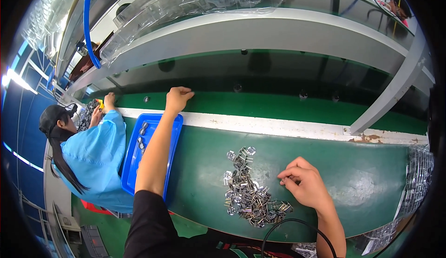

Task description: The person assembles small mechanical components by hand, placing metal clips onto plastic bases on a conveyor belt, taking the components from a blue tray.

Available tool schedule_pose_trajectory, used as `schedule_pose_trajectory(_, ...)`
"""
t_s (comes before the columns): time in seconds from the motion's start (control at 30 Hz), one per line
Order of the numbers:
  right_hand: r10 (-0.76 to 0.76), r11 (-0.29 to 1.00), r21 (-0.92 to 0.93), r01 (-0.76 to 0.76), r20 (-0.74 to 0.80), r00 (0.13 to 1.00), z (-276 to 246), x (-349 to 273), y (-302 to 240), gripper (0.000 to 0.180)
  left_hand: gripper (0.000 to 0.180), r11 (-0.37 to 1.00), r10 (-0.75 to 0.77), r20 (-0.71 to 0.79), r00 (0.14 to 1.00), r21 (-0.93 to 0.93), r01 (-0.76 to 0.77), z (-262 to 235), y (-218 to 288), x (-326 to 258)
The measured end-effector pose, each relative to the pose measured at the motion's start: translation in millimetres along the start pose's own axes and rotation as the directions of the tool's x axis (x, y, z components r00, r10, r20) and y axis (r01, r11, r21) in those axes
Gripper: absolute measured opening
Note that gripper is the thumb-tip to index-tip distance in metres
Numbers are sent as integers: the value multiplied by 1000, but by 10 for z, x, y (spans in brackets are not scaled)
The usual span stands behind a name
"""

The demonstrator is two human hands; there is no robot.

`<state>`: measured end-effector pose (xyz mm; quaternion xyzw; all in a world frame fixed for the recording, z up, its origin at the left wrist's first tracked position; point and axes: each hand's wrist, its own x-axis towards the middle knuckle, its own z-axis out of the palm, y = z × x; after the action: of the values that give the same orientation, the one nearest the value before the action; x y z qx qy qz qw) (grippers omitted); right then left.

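Observation:
My left hand (178,100) reaches over the far white rail, above the green belt. Its fingers are drawn together at the tips; whatever they may hold is too small to make out. Near the right side of a pile of small parts with metal pins and clear bodies (251,197), my right hand (303,182) is closed in a pinch just above the table. A tiny dark thing may show at its fingertips, but I cannot name it. Under my left forearm lies a blue tray (175,139) with several small grey parts (141,137) in it.
Small parts (238,88) stand spaced along the belt (213,100) behind the white rail (260,124). A slanted metal post (395,90) rises at right, near stacked clear plastic trays (418,179). A co-worker in blue (97,155) sits at left. A black cable (297,220) loops near my right forearm.

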<state>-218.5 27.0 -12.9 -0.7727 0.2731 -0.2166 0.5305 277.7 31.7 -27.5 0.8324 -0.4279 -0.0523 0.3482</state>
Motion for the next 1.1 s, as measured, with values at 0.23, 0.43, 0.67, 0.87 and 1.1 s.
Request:
schedule_pose_trajectory(0.23,71,994,100,-53,-184,980,30,20,-35,10,37,266,45,489,871,-847,461,358,1321,-1586)
schedule_pose_trajectory(0.43,137,971,232,-60,-336,932,45,89,83,9,23,855,271,344,899,-515,-61,625,1785,-2077)
schedule_pose_trajectory(0.67,348,774,629,72,-519,781,-109,227,396,12,27,826,559,519,647,-417,-379,650,2196,-2375)
schedule_pose_trajectory(0.87,423,311,865,394,-498,757,-431,165,352,15,37,738,674,501,543,-416,-532,997,2585,-2583)
schedule_pose_trajectory(1.1,300,602,724,337,-596,745,-516,103,280,14,32,621,759,560,334,-466,-630,1297,2620,-2559)
